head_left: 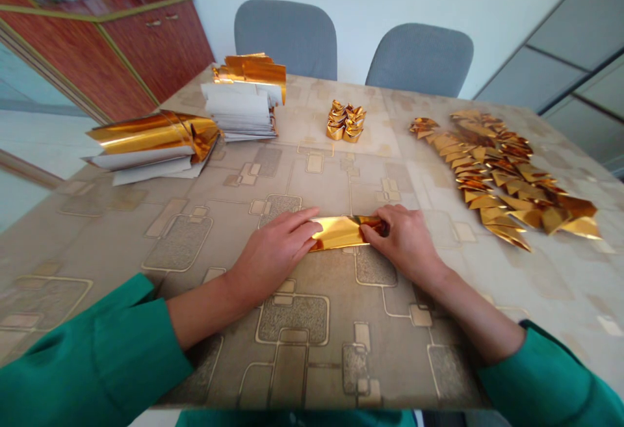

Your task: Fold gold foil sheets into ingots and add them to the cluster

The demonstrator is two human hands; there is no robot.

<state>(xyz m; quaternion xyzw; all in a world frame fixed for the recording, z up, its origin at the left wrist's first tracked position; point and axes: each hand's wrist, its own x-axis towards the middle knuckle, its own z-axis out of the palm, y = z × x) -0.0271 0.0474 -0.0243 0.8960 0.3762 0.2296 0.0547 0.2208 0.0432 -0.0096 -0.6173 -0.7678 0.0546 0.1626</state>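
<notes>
In front of me on the table lies a narrow folded strip of gold foil paper (338,232), its shiny side up. My left hand (275,248) is closed over the strip's left end, fingers pointing right and covering that end. At the opposite end, my right hand (402,238) pinches the paper between thumb and bent fingers, where a darker fold shows. Both wrists hover close to the tabletop.
A patterned cloth covers the table (234,336). Gold-and-white paper stacks (241,105) and a bent gold bundle (151,138) sit back left. Small folded gold pieces (346,121) stand mid-back; long nested rows (492,173) lie right. Two grey chairs (287,37) stand behind.
</notes>
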